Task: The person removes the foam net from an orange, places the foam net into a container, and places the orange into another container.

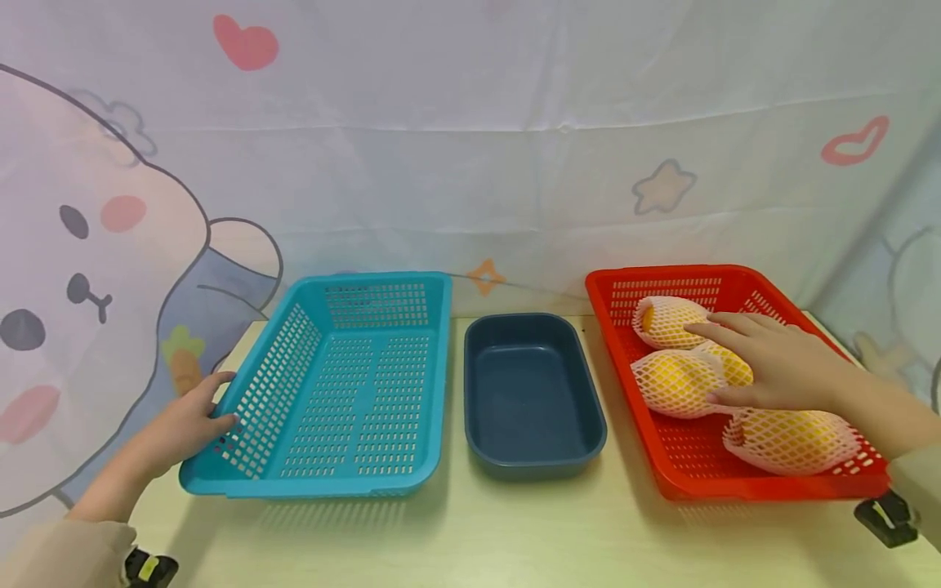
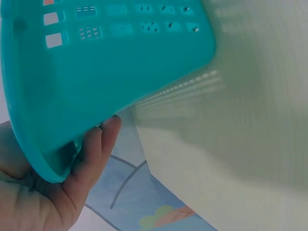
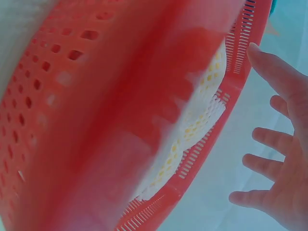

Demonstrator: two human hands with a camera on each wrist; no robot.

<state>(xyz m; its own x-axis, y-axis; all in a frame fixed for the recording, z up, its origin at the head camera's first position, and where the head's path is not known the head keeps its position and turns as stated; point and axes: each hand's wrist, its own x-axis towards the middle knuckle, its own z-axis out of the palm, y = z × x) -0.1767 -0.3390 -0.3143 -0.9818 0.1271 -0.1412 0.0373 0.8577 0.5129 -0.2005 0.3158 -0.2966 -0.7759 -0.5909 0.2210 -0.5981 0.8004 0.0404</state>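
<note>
On the left, my left hand [image 1: 180,429] grips the side rim of a turquoise plastic basket [image 1: 316,487], its holed floor bare. The left wrist view shows the fingers [image 2: 94,154] curled under the basket's rim. At the right, my right hand [image 1: 779,363] hovers with spread fingers over a red plastic basket [image 1: 779,488]. Several yellow fruits, mango-like, lie in that basket in white foam nets; one net-wrapped fruit [image 1: 676,384] is just left of the hand, another [image 1: 797,441] nearer the front. Whether the right fingertips touch any fruit I cannot tell.
Between the two baskets stands a dark blue rectangular tub [image 1: 532,400] with nothing inside. All stand on a pale table [image 1: 515,523]. A printed cloth [image 1: 470,163] hangs close behind them.
</note>
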